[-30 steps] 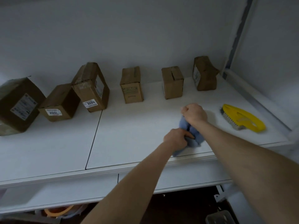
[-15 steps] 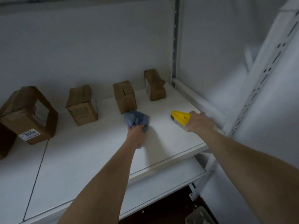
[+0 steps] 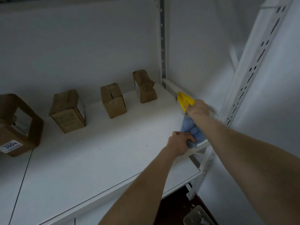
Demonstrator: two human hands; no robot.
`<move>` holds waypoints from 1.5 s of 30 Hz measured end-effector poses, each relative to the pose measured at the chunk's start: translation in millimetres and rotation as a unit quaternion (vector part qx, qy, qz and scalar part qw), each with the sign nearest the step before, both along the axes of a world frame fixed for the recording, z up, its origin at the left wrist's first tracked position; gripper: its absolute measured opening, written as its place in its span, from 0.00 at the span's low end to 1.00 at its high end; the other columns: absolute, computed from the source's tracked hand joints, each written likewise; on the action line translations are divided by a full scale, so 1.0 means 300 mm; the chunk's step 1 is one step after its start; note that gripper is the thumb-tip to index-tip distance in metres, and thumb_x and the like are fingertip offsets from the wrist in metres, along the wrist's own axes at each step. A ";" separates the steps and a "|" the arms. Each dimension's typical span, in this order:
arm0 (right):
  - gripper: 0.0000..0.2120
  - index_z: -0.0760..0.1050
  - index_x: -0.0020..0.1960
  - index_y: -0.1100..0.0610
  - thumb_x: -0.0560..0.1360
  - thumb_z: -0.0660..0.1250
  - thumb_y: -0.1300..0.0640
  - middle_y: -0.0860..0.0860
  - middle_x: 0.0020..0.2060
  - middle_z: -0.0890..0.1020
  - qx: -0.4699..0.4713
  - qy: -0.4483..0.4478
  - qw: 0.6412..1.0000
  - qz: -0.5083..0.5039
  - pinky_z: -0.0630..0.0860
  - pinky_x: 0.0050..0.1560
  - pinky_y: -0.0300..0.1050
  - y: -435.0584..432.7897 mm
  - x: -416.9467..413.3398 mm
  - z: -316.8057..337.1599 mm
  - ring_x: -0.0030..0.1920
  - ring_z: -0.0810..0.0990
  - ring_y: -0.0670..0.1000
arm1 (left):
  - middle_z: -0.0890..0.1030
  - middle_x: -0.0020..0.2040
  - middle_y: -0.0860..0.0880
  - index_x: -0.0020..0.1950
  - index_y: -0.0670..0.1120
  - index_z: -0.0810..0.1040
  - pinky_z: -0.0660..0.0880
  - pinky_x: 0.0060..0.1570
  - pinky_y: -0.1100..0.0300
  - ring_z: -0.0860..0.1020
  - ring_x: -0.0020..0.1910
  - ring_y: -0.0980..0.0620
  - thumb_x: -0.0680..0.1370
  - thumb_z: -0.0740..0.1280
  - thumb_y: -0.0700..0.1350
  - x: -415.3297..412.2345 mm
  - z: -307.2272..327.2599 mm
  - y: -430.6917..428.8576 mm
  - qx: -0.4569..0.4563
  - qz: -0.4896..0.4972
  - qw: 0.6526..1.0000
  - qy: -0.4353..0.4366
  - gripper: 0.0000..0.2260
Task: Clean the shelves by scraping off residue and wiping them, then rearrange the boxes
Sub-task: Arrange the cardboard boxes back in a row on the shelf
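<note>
Head cam, near to far. Both forearms reach in from bottom right, crossing over the front edge of the white shelf (image 3: 90, 161). Below the shelf, bottom right corner, a clear bin (image 3: 197, 216) on a dark floor, partly cut off.

L hand (image 3: 179, 142) at the shelf's right front corner, fingers clenched round the lower end of a blue cloth (image 3: 193, 131). Cloth bunched, runs up toward the R hand; R forearm crosses over part of it.

R hand (image 3: 198, 109) just beyond, fist closed on the handle of a yellow brush (image 3: 184, 100). Brush tip points toward the back right corner, close to the side rail; bristles not clear, some motion blur here.

Perforated upright post (image 3: 246, 88) stands right of the hands.

Mid shelf bare, w/ a dark seam at left between panels.

Far row, cardboard boxes along the back wall, well apart from each other: box labelled 3004 (image 3: 17, 125) far left, partly cut off; next box (image 3: 67, 111) w/ printed label facing front; plain box (image 3: 112, 100) w/ split top flaps; last box (image 3: 144, 86) nearest the corner, crumpled.
</note>
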State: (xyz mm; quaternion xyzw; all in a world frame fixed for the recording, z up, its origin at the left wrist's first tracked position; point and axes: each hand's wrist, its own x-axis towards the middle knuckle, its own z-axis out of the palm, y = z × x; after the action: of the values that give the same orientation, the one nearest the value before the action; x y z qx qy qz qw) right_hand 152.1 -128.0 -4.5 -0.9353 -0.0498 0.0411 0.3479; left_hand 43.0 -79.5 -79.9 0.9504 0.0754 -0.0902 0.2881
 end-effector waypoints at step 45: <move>0.05 0.73 0.46 0.62 0.78 0.61 0.61 0.57 0.44 0.78 -0.174 0.088 0.915 0.354 0.74 0.38 0.43 0.279 -0.588 -0.070 0.44 0.79 0.56 | 0.79 0.58 0.43 0.60 0.48 0.79 0.76 0.57 0.54 0.77 0.57 0.44 0.74 0.68 0.46 -0.655 0.147 0.348 0.047 0.374 0.920 0.104 0.15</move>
State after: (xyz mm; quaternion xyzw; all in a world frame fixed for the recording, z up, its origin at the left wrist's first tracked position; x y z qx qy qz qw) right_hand -24.3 -44.4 -25.6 -0.8946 -0.3393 0.2517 0.1454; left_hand -153.6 25.1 -35.7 0.8505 0.4592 -0.0701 0.2468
